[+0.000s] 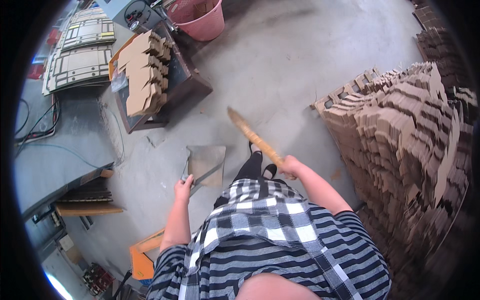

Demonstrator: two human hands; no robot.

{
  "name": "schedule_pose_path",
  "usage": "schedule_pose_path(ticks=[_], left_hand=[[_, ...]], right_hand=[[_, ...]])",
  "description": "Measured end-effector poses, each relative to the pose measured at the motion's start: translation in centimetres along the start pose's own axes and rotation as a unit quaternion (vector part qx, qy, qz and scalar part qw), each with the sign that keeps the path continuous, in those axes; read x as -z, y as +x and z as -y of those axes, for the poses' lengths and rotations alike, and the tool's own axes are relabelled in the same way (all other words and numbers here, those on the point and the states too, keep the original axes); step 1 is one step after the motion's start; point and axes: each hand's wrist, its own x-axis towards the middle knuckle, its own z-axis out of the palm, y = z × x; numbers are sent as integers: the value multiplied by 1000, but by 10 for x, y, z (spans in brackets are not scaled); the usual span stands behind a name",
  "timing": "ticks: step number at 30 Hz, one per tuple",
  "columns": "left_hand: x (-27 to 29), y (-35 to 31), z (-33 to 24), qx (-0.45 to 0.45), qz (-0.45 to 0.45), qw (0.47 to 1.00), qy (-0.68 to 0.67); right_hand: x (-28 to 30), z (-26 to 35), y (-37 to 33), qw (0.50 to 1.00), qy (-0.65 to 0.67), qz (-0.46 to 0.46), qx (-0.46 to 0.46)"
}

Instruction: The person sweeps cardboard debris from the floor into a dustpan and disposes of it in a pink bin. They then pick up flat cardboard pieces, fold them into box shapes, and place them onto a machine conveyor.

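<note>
Right grip [289, 167]: fingers curled round the near end of a straw-coloured broom [250, 134]. Broom runs from the grip forward and leftward, its darker far tip over open floor [280, 60]. Whether that tip touches the floor, cannot tell.

Left grip [184, 188]: closed, thumb uppermost, pinching the handle end of a dustpan [202, 162]. Pan lies forward and to the right of this grip, close by; a dark bar [209, 174] slants across it. Pan and broom apart, a strip of floor between. Pan resting or held just above the floor: not clear.

Between the two grips: dark trouser legs [251, 166] and dark shoes [270, 171], the broom passing near the shoes. Nearer the body, a checked apron [270, 215] over a striped shirt [240, 260].

Farther out, ahead and left: dark table [192, 90] bearing a stack of cut cardboard [142, 72]. Pink basket [205, 27] beyond it. Flat panels [82, 60] piled at upper left; a thin blue hose [65, 149] below them.

Right side: tall, jagged cardboard pile [395, 135], wooden pallet [345, 93] showing along its far edge.

Lower left: orange frame [142, 263], near the left forearm.
</note>
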Motion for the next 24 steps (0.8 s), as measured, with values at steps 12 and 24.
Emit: schedule_pose_path(ticks=[12, 24], left_hand=[[-43, 36, -27, 65, 75, 995, 1], [-153, 91, -180, -2, 148, 988, 50]], right_hand=[[138, 62, 129, 992, 70, 63, -85], [355, 112, 117, 932, -249, -258, -60]])
